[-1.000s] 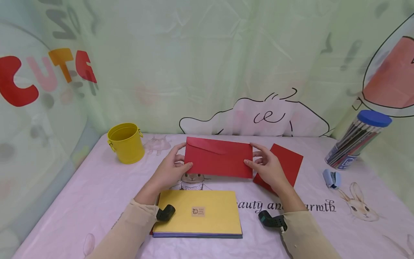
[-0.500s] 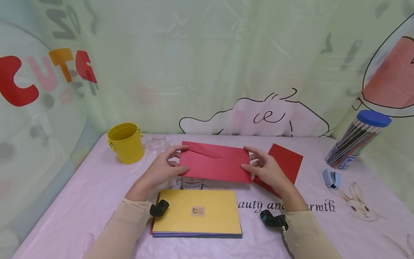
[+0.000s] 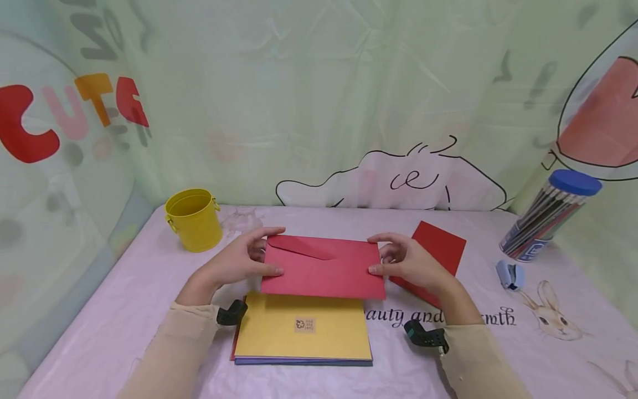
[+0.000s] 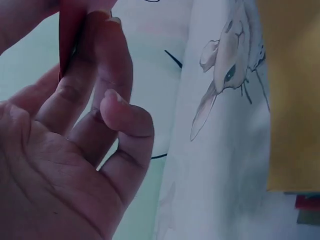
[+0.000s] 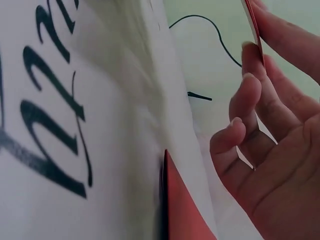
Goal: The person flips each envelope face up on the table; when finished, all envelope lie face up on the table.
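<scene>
Both hands hold up a red envelope (image 3: 324, 271) by its short ends, its slanted flap facing the head camera. My left hand (image 3: 239, 257) pinches the left end, thumb in front and fingers behind. At the right end, my right hand (image 3: 411, 263) grips it in the same manner. The envelope's lower edge overlaps the far edge of a stack of coloured envelopes with a yellow envelope (image 3: 304, 332) on top, bearing a small sticker. In the right wrist view the envelope's edge (image 5: 255, 30) shows between thumb and fingers.
Another red envelope or card (image 3: 441, 252) lies behind the right hand. A yellow bucket (image 3: 194, 221) stands at the back left. On the right are a blue-lidded tub of pencils (image 3: 548, 216) and a small blue stapler (image 3: 510, 275). A printed cloth (image 3: 124, 310) covers the table.
Both hands have brought the red envelope nearer and slightly to the left, from beyond the stack to over its far edge. The other things have stayed in place.
</scene>
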A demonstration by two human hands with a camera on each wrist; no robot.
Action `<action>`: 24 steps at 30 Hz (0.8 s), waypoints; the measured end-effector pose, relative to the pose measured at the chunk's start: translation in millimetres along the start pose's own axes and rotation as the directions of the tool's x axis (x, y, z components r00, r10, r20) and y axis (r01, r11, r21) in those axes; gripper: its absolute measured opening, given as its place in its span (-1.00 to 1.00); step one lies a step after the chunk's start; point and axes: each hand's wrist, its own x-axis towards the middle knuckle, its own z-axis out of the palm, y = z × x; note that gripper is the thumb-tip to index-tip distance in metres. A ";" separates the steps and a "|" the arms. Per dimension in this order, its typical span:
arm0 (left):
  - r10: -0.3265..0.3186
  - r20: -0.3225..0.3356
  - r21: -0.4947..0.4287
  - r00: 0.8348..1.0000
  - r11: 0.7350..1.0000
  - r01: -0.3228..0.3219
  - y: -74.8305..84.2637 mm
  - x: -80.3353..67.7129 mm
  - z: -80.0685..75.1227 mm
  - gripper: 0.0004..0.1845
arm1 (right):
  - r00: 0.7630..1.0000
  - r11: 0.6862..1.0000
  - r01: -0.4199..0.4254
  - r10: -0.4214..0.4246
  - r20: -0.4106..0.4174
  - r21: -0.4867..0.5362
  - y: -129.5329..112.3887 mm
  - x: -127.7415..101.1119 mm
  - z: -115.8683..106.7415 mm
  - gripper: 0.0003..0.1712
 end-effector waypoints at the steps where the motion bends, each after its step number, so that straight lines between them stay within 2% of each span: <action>1: 0.007 0.017 0.008 1.000 1.000 -0.007 -0.3 -0.4 -1.2 -0.17 | 1.000 1.000 -0.005 0.005 0.021 0.002 -1.0 -0.3 -0.1 -0.24; 4: 0.012 0.062 0.017 0.998 1.000 -0.013 -1.2 -1.8 -3.2 -0.26 | 0.997 1.000 -0.020 0.020 0.079 0.004 -2.8 -0.8 -0.2 -0.29; 9: -0.021 0.121 0.057 0.992 0.998 0.014 -1.5 -4.4 -2.5 -0.38 | 0.989 0.999 -0.046 0.048 0.143 -0.020 -3.7 -2.1 0.0 -0.35; 16: -0.071 0.256 0.134 0.964 0.990 0.037 -5.2 -7.9 -2.7 -0.42 | 0.955 0.998 -0.035 0.048 0.293 -0.049 -3.5 -3.0 2.1 -0.46; 21: -0.122 0.281 0.197 0.952 0.978 0.067 -7.3 -9.8 -4.2 -0.45 | 0.926 0.998 -0.054 0.054 0.373 -0.011 -4.3 -3.0 8.7 -0.52; 24: -0.151 0.288 0.247 0.946 0.966 0.079 -7.9 -10.5 -5.4 -0.46 | 0.916 0.999 -0.029 0.032 0.400 -0.015 -3.7 -1.5 14.0 -0.57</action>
